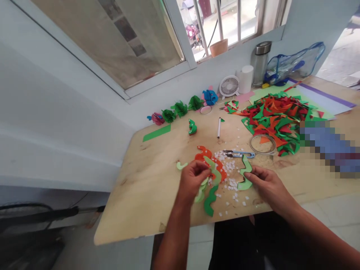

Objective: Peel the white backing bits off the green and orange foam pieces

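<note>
My left hand (196, 176) pinches a pale green wavy paper strip (216, 176) between thumb and fingers. Off to the right, my right hand (263, 180) is closed on a wavy light green paper cutout (245, 183) with a dark edge. Orange wavy paper pieces (204, 150) lie behind my left hand, partly covered by it. Below it are more pale green pieces (200, 194) and a dark green wavy piece (209, 202). Many tiny white squares (231, 167) are scattered between my hands. Blue-handled thread snips (239, 154) rest just beyond them.
A heap of red, orange and green paper scraps (274, 112) covers the right of the wooden table (140, 180), with a tape roll (262, 144) at its edge. A marker (218, 128), folded green paper shapes (180, 108), a small fan (229, 87) and a glass bottle (260, 65) stand farther back.
</note>
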The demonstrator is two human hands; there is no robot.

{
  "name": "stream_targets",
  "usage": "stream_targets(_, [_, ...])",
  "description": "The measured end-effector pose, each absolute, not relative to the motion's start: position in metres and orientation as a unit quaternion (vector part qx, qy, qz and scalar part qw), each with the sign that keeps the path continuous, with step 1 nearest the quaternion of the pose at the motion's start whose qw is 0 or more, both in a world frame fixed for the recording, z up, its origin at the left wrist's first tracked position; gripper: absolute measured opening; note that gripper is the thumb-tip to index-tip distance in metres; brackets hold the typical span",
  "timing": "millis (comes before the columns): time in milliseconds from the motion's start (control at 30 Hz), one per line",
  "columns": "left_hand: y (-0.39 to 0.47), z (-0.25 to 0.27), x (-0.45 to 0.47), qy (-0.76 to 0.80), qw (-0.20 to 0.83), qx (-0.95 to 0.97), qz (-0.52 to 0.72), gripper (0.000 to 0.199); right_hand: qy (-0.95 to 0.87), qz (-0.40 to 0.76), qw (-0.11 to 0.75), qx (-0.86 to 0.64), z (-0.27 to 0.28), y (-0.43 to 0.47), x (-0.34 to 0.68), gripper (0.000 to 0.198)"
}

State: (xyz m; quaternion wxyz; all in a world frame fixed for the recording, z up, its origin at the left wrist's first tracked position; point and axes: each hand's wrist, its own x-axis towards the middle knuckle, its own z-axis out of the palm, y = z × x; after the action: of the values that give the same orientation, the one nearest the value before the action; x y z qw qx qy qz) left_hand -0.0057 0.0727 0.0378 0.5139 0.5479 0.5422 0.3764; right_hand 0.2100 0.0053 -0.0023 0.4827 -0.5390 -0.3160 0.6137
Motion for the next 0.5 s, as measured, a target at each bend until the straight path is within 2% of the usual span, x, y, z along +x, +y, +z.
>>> stream_targets(67, [0.054, 0.023, 0.010, 0.546, 0.522, 0.558, 0.343, 0.006, -0.328, 0.610, 0.486, -0.534, 0.002, 0.004, 0.211, 0.035])
stream_targets(167, [0.042, 0.015, 0.025, 0.587, 0.415, 0.595, 0.359, 0.009, -0.344, 0.602, 0.492, -0.526, 0.008, 0.000, 0.210, 0.034])
stream_targets(200, [0.039, 0.017, 0.028, 0.587, 0.409, 0.586, 0.381, 0.012, -0.351, 0.600, 0.491, -0.526, 0.010, -0.001, 0.209, 0.034])
stream_targets(233, [0.038, 0.021, 0.031, 0.578, 0.428, 0.566, 0.403, 0.015, -0.359, 0.600, 0.485, -0.525, 0.012, -0.002, 0.208, 0.033])
stream_targets(333, [0.033, 0.033, 0.041, 0.513, 0.578, 0.479, 0.416, 0.027, -0.392, 0.604, 0.457, -0.521, 0.017, -0.006, 0.202, 0.033])
stream_targets(500, [0.028, 0.038, 0.057, 0.475, 0.640, 0.416, 0.439, 0.021, -0.465, 0.567, 0.434, -0.523, 0.021, -0.013, 0.195, 0.032])
